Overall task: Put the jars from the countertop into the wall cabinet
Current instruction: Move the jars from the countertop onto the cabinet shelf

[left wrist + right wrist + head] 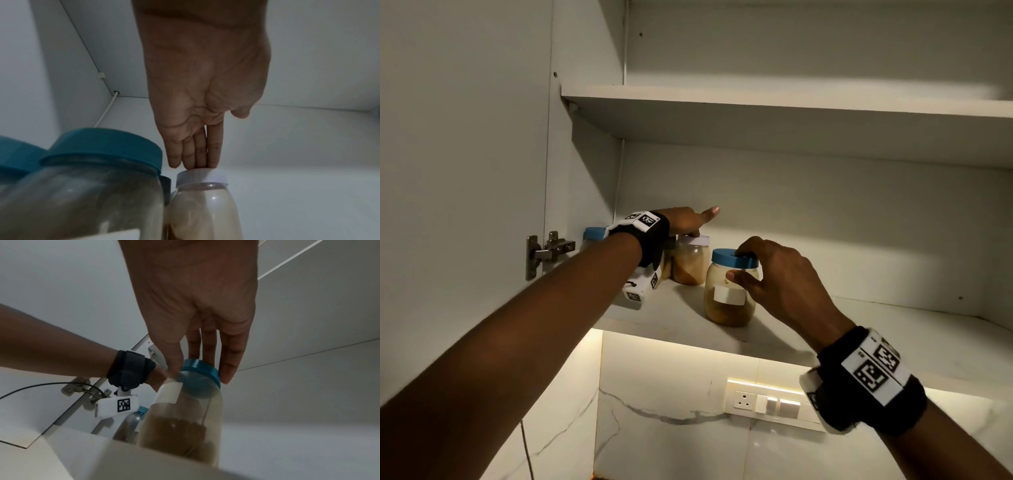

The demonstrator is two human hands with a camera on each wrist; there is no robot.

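On the wall cabinet's lower shelf (876, 329) stand several jars. My right hand (738, 265) grips a blue-lidded jar (727, 301) with a white label and brown contents; the fingers lie over the lid (200, 371) and the thumb sits under its rim. The jar stands near the shelf's front edge. My left hand (688, 222) reaches further in, its straight fingertips (195, 164) touching the white lid (202, 176) of a jar (690, 263) behind. Two more blue-lidded jars (102, 146) stand at the left, partly hidden by my left wrist.
The cabinet door hangs open at the left on a metal hinge (549, 250). The upper shelf (756, 99) is bare where it shows. A thin white cable (104, 112) runs down the back left corner. Below the cabinet is a socket and switch panel (767, 404) on a marble wall.
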